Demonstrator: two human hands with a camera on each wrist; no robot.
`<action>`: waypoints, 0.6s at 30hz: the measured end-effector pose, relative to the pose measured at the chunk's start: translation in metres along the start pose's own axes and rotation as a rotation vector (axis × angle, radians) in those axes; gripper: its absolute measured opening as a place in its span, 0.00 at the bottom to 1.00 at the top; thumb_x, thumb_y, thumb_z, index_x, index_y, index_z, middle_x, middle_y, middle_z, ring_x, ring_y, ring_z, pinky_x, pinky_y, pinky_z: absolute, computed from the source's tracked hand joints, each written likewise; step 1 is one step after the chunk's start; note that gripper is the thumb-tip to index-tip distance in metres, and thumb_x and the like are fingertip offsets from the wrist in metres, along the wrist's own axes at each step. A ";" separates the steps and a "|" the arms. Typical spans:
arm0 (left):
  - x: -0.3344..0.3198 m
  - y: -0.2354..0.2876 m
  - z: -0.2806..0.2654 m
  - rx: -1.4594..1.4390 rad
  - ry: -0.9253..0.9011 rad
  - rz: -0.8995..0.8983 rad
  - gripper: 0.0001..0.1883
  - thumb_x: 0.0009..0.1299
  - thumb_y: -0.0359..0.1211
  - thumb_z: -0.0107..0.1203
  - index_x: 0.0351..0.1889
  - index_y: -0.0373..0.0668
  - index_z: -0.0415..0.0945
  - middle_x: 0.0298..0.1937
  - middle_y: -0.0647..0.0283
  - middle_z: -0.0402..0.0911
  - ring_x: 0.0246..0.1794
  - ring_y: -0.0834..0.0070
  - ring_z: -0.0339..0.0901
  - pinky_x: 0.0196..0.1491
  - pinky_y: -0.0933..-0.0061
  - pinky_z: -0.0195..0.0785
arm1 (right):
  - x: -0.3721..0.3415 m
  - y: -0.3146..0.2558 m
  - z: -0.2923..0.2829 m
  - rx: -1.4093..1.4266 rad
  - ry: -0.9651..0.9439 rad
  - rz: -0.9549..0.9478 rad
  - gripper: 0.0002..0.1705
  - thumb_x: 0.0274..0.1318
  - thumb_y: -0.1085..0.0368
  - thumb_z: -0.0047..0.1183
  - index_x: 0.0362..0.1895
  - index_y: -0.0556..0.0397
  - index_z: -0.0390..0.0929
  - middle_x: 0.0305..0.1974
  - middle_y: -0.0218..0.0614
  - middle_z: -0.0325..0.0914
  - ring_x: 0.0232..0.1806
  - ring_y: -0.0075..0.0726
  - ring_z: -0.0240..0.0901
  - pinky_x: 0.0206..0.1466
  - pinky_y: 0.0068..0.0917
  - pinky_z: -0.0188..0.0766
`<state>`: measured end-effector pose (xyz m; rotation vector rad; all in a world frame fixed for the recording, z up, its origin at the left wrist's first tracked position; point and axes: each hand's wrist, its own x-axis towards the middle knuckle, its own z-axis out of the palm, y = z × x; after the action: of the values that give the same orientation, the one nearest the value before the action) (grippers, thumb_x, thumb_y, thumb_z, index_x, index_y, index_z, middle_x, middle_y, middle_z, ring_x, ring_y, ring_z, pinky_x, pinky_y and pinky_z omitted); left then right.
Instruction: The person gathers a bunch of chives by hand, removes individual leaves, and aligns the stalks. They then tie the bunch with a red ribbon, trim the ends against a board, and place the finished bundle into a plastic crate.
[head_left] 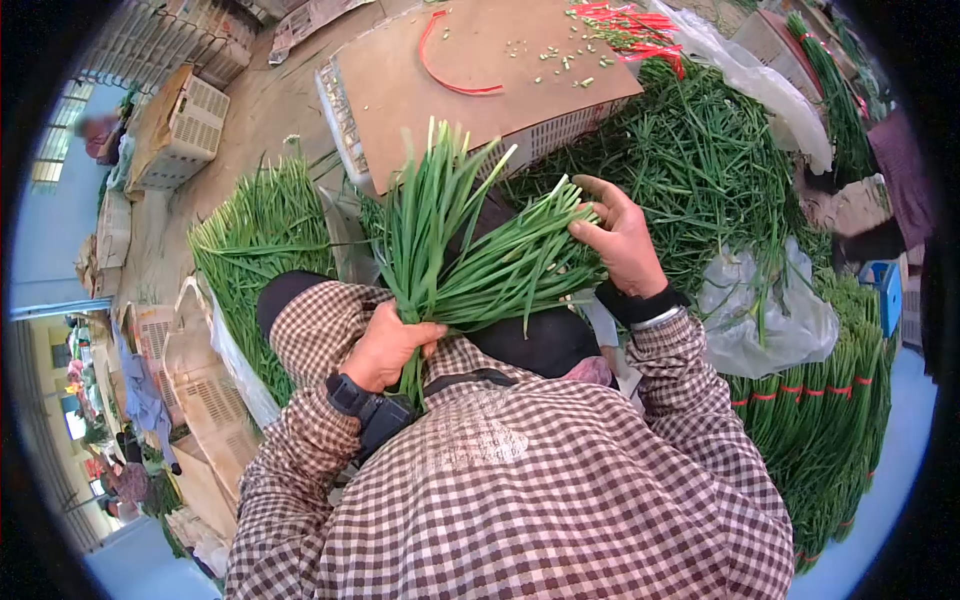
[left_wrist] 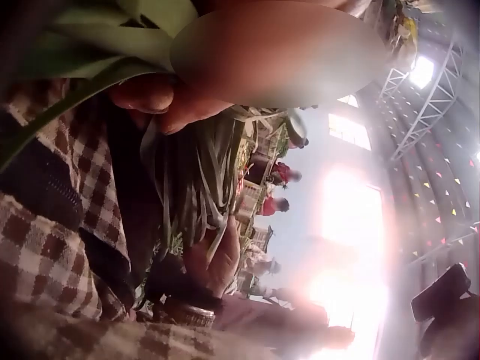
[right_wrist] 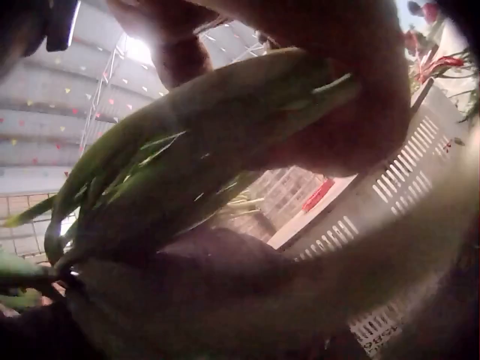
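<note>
Left hand (head_left: 385,347) clamped round green stalks (head_left: 515,270), right hand (head_left: 632,245) pinching pale ends (head_left: 561,196). Likely sorting; next needs steady left grip.

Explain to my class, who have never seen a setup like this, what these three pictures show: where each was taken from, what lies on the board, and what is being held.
There is no robot here, only a person with two bare hands. The large round picture comes from a camera on the head, looking down past the checked sleeves. The other two come from cameras on the wrists, so fingers and leaves loom close, dark or blurred.

The left hand grips the lower part of some long greens; the right hand pinches the ends of stalks fanned out to that side. Ahead, a brown board bears a red strip and small cut bits. To the right are a loose heap and bundles with red bands.
</note>
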<state>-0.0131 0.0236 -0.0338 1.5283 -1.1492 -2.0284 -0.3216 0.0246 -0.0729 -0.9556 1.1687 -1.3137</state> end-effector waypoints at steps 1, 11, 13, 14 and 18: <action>-0.002 0.001 0.002 0.021 0.009 0.013 0.08 0.59 0.20 0.58 0.37 0.33 0.74 0.28 0.62 0.77 0.20 0.79 0.70 0.24 0.76 0.65 | -0.003 -0.003 0.003 0.023 0.019 -0.012 0.32 0.47 0.76 0.54 0.59 0.67 0.61 0.43 0.41 0.76 0.43 0.27 0.74 0.44 0.22 0.72; -0.004 0.006 0.003 0.203 -0.017 0.041 0.10 0.61 0.20 0.57 0.40 0.35 0.74 0.27 0.64 0.75 0.20 0.81 0.67 0.23 0.78 0.63 | -0.003 -0.016 -0.021 -0.195 -0.117 -0.004 0.09 0.49 0.74 0.56 0.37 0.61 0.74 0.32 0.30 0.78 0.31 0.18 0.72 0.35 0.18 0.70; -0.001 0.004 0.001 0.110 -0.081 0.003 0.13 0.61 0.22 0.59 0.44 0.36 0.73 0.29 0.65 0.75 0.19 0.82 0.66 0.22 0.79 0.61 | -0.002 -0.013 -0.024 -0.138 -0.124 -0.039 0.08 0.51 0.74 0.55 0.37 0.61 0.74 0.32 0.31 0.78 0.30 0.18 0.72 0.34 0.19 0.70; 0.000 0.003 -0.001 0.064 -0.112 -0.015 0.14 0.61 0.23 0.60 0.45 0.36 0.72 0.29 0.65 0.75 0.19 0.82 0.65 0.22 0.80 0.60 | -0.002 -0.008 -0.024 -0.059 -0.058 -0.060 0.06 0.52 0.74 0.53 0.36 0.61 0.76 0.31 0.30 0.78 0.29 0.18 0.72 0.33 0.19 0.70; 0.003 -0.004 -0.004 -0.078 -0.184 -0.048 0.17 0.63 0.31 0.62 0.47 0.38 0.70 0.30 0.67 0.73 0.18 0.83 0.63 0.20 0.82 0.58 | -0.010 0.012 -0.015 -0.215 0.170 -0.126 0.05 0.53 0.73 0.53 0.34 0.63 0.79 0.28 0.32 0.79 0.28 0.19 0.71 0.32 0.18 0.69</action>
<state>-0.0099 0.0222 -0.0394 1.3674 -1.0935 -2.2578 -0.3326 0.0369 -0.0868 -1.1033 1.4221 -1.4113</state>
